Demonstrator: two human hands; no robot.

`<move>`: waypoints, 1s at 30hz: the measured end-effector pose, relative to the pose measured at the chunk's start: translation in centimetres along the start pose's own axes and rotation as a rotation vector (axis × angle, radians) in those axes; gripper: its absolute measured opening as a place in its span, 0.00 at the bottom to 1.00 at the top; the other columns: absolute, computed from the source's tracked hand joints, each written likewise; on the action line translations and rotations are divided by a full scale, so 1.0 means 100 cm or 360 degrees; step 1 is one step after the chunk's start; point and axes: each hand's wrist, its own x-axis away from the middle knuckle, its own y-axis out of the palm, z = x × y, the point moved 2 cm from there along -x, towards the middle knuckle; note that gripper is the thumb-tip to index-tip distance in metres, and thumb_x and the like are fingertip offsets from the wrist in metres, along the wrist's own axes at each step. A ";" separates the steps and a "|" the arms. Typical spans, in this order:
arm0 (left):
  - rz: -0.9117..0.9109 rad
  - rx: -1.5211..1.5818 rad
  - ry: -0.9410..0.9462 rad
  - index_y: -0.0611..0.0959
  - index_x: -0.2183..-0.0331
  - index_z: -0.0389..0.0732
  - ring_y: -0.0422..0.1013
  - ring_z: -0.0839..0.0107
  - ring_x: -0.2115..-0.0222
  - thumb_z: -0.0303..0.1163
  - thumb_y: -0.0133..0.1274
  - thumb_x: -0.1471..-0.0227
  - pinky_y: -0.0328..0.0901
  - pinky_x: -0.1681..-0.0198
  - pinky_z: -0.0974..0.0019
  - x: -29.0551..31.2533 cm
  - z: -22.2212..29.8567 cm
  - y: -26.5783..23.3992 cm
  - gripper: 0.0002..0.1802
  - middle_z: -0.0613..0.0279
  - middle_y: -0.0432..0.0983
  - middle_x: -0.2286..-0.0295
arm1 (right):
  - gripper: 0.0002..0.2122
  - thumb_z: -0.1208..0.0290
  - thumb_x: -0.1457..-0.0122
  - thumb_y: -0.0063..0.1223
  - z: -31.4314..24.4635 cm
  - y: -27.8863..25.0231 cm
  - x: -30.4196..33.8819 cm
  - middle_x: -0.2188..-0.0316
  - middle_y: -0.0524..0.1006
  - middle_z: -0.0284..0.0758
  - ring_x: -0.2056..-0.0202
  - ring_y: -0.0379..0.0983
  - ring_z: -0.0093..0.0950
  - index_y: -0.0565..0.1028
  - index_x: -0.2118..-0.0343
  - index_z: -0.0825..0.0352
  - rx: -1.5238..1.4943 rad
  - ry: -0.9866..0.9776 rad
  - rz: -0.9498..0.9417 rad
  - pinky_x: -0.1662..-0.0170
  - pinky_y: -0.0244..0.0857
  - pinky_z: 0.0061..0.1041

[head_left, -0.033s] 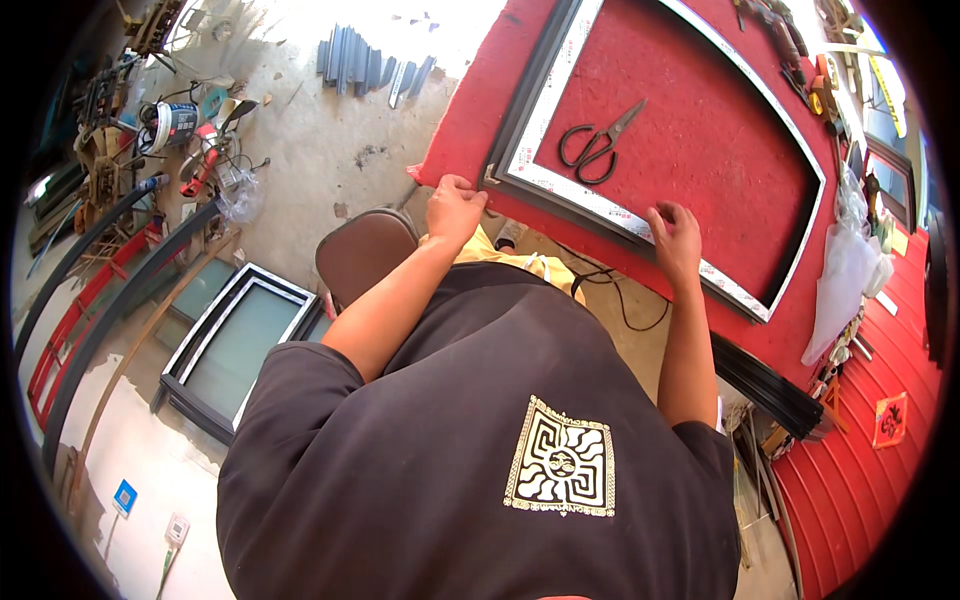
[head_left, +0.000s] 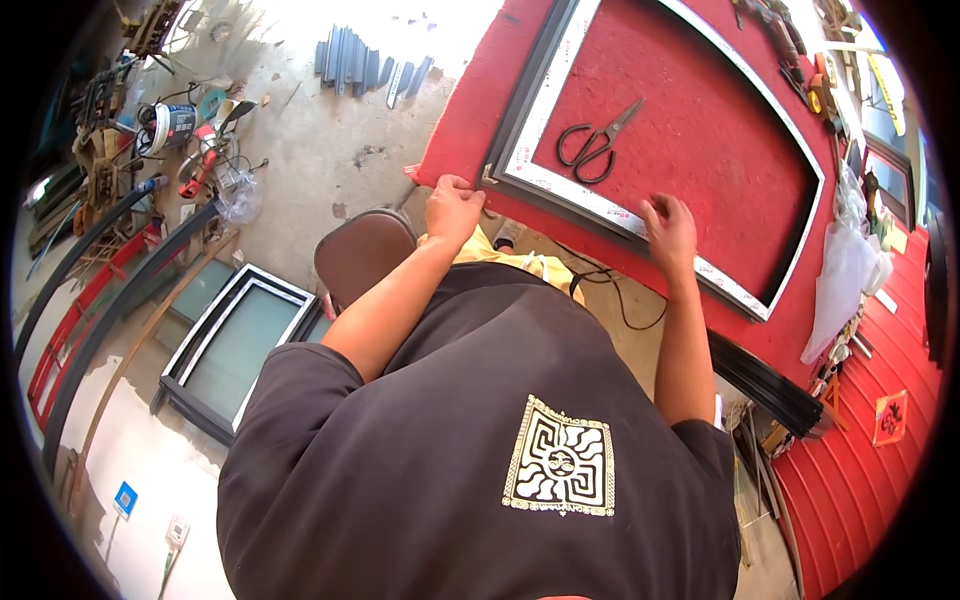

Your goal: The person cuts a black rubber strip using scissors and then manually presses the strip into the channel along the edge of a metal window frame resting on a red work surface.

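Observation:
A dark grey window frame (head_left: 525, 110) with white, printed film on its faces lies on a red-covered table, and its far rail is curved. My left hand (head_left: 455, 211) is closed in a pinch beside the frame's near left corner. Anything between its fingertips is too small to make out. Over the frame's near rail, my right hand (head_left: 672, 232) has its fingers curled together. What these fingers hold, if anything, is hidden. Black-handled scissors (head_left: 590, 152) lie with spread handles on the red cloth inside the frame.
Brown stool (head_left: 362, 250) stands left of the table (head_left: 455, 130). Hand tools (head_left: 785, 45) and clear plastic bags (head_left: 838, 280) line its right side. Dark profiles (head_left: 765, 385) sit below the near edge. A glazed frame (head_left: 240, 345) and cut grey pieces (head_left: 350, 60) are on the left.
My right hand has shifted slightly left and away from me along the near rail. My left hand stays at the corner, and the scissors and frame lie as before.

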 end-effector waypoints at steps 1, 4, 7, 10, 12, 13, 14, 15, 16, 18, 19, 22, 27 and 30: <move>0.0024 0.0035 -0.0022 0.84 0.54 0.35 0.85 0.52 0.57 0.40 0.69 0.43 0.76 0.50 0.52 0.000 -0.002 0.002 0.22 0.50 0.90 0.62 | 0.22 0.54 0.34 0.69 -0.015 0.008 -0.009 0.57 0.86 0.46 0.54 0.83 0.43 0.85 0.50 0.71 -0.0071 0.0044 -0.0016 0.47 0.75 0.41; 0.0048 0.0085 -0.0066 0.84 0.53 0.35 0.85 0.52 0.58 0.40 0.68 0.41 0.76 0.50 0.53 0.002 -0.003 0.007 0.21 0.50 0.90 0.62 | 0.22 0.53 0.34 0.68 -0.052 0.035 -0.034 0.59 0.88 0.45 0.58 0.85 0.42 0.85 0.50 0.70 -0.0207 0.0287 -0.0107 0.51 0.77 0.40; 0.0029 0.0171 -0.0148 0.85 0.53 0.34 0.85 0.56 0.60 0.39 0.65 0.38 0.76 0.52 0.54 0.003 -0.002 0.006 0.20 0.51 0.90 0.62 | 0.24 0.49 0.35 0.66 -0.082 0.052 -0.056 0.59 0.89 0.43 0.55 0.87 0.41 0.86 0.51 0.68 -0.0072 0.0392 -0.0200 0.50 0.77 0.41; -0.0066 0.0385 -0.0294 0.87 0.54 0.33 0.85 0.61 0.64 0.39 0.64 0.36 0.75 0.55 0.56 0.005 -0.006 0.008 0.19 0.52 0.89 0.63 | 0.27 0.43 0.38 0.68 -0.092 0.066 -0.073 0.57 0.89 0.45 0.52 0.86 0.44 0.86 0.52 0.67 0.0036 0.0574 -0.0314 0.48 0.77 0.43; -0.0130 0.0530 -0.0388 0.89 0.56 0.32 0.84 0.64 0.67 0.40 0.64 0.36 0.75 0.58 0.58 0.003 -0.015 0.010 0.18 0.53 0.88 0.63 | 0.31 0.39 0.42 0.70 -0.095 0.075 -0.080 0.56 0.89 0.48 0.50 0.85 0.48 0.86 0.54 0.67 0.0210 0.0747 -0.0382 0.47 0.76 0.45; -0.0125 0.0589 -0.0368 0.89 0.58 0.31 0.83 0.66 0.69 0.40 0.64 0.36 0.75 0.59 0.58 0.001 -0.021 0.011 0.19 0.54 0.87 0.65 | 0.31 0.39 0.42 0.70 -0.098 0.079 -0.081 0.56 0.89 0.48 0.50 0.85 0.48 0.86 0.54 0.67 0.0218 0.0741 -0.0396 0.47 0.76 0.45; -0.0120 0.0648 -0.0348 0.90 0.61 0.30 0.82 0.68 0.71 0.41 0.65 0.36 0.74 0.61 0.59 -0.002 -0.027 0.013 0.19 0.55 0.86 0.67 | 0.32 0.37 0.44 0.71 -0.100 0.082 -0.082 0.58 0.89 0.49 0.52 0.86 0.47 0.86 0.57 0.69 0.0267 0.0741 -0.0326 0.47 0.76 0.46; -0.0116 0.0655 -0.0364 0.90 0.61 0.30 0.82 0.68 0.71 0.41 0.65 0.36 0.74 0.61 0.59 -0.004 -0.028 0.012 0.19 0.55 0.86 0.67 | 0.33 0.35 0.45 0.71 -0.100 0.085 -0.083 0.61 0.89 0.49 0.53 0.86 0.46 0.86 0.60 0.70 0.0319 0.0739 -0.0258 0.48 0.76 0.46; -0.0127 0.0655 -0.0369 0.90 0.62 0.30 0.81 0.69 0.72 0.41 0.65 0.36 0.74 0.62 0.59 -0.006 -0.029 0.011 0.19 0.57 0.84 0.70 | 0.33 0.35 0.45 0.71 -0.101 0.088 -0.083 0.61 0.89 0.49 0.53 0.86 0.46 0.86 0.60 0.70 0.0331 0.0735 -0.0271 0.48 0.76 0.46; -0.0144 0.0659 -0.0382 0.90 0.63 0.31 0.80 0.69 0.73 0.40 0.65 0.36 0.73 0.64 0.59 -0.007 -0.025 0.007 0.19 0.60 0.83 0.72 | 0.32 0.38 0.45 0.71 -0.097 0.093 -0.084 0.57 0.88 0.51 0.49 0.85 0.51 0.86 0.58 0.70 0.0267 0.0813 -0.0281 0.45 0.76 0.48; -0.0220 0.0684 -0.0459 0.90 0.62 0.32 0.78 0.72 0.72 0.39 0.64 0.35 0.72 0.64 0.63 -0.006 -0.021 0.004 0.17 0.62 0.83 0.72 | 0.32 0.38 0.45 0.71 -0.093 0.096 -0.085 0.57 0.88 0.51 0.49 0.85 0.51 0.86 0.58 0.70 0.0277 0.0818 -0.0287 0.45 0.76 0.48; -0.0330 0.0753 -0.0563 0.90 0.62 0.33 0.76 0.75 0.71 0.37 0.63 0.34 0.71 0.64 0.66 -0.006 -0.015 -0.002 0.14 0.65 0.82 0.71 | 0.27 0.44 0.44 0.71 -0.081 0.101 -0.086 0.61 0.88 0.50 0.56 0.86 0.49 0.86 0.61 0.70 0.0161 0.0885 -0.0264 0.48 0.77 0.46; -0.0479 0.0815 -0.0521 0.90 0.61 0.33 0.75 0.76 0.72 0.35 0.62 0.34 0.70 0.65 0.67 -0.012 -0.009 -0.010 0.13 0.66 0.81 0.72 | 0.18 0.56 0.38 0.67 -0.041 0.102 -0.079 0.73 0.83 0.34 0.70 0.78 0.29 0.81 0.66 0.71 -0.0862 0.1019 -0.0012 0.63 0.73 0.31; -0.0379 0.0681 -0.0372 0.91 0.56 0.34 0.74 0.78 0.72 0.34 0.61 0.35 0.70 0.66 0.68 -0.006 -0.010 -0.015 0.13 0.67 0.81 0.72 | 0.12 0.64 0.33 0.60 -0.066 0.071 -0.071 0.73 0.78 0.27 0.71 0.73 0.19 0.80 0.60 0.70 -0.1362 0.0976 -0.0200 0.66 0.67 0.23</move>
